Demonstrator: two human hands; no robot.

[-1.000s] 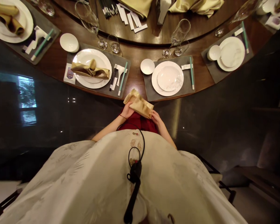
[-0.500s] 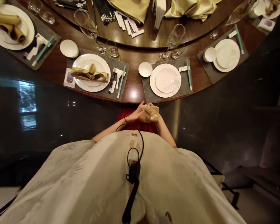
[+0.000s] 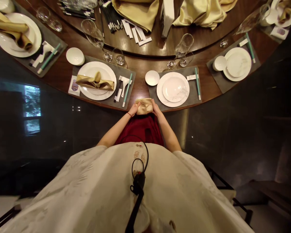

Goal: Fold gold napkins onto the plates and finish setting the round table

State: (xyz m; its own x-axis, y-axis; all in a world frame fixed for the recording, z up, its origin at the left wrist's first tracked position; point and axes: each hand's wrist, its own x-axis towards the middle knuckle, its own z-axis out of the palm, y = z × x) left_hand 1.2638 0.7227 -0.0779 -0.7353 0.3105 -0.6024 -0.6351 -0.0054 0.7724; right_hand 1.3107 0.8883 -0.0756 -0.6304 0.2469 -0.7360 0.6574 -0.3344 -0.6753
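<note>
Both my hands hold a folded gold napkin (image 3: 144, 106) at the near edge of the round wooden table (image 3: 140, 87). My left hand (image 3: 134, 109) grips its left end and my right hand (image 3: 156, 108) grips its right end, fingers curled on the cloth. The napkin sits between two place settings. To the right lies a white plate (image 3: 174, 89) with nothing on it, on a grey placemat (image 3: 195, 97). To the left another white plate (image 3: 97, 81) carries a shaped gold napkin (image 3: 95, 82).
Wine glasses (image 3: 181, 48) stand behind the plates. Small white bowls (image 3: 152, 77) and teal chopsticks (image 3: 127, 90) flank each setting. The raised centre turntable holds loose gold napkins (image 3: 135, 11), black chopsticks (image 3: 111, 14) and white rests. More settings lie far left (image 3: 14, 35) and far right (image 3: 237, 63).
The napkin was a long flat fold held out at an angle; it has been gathered into a compact bundle and brought up to the table edge between both hands.
</note>
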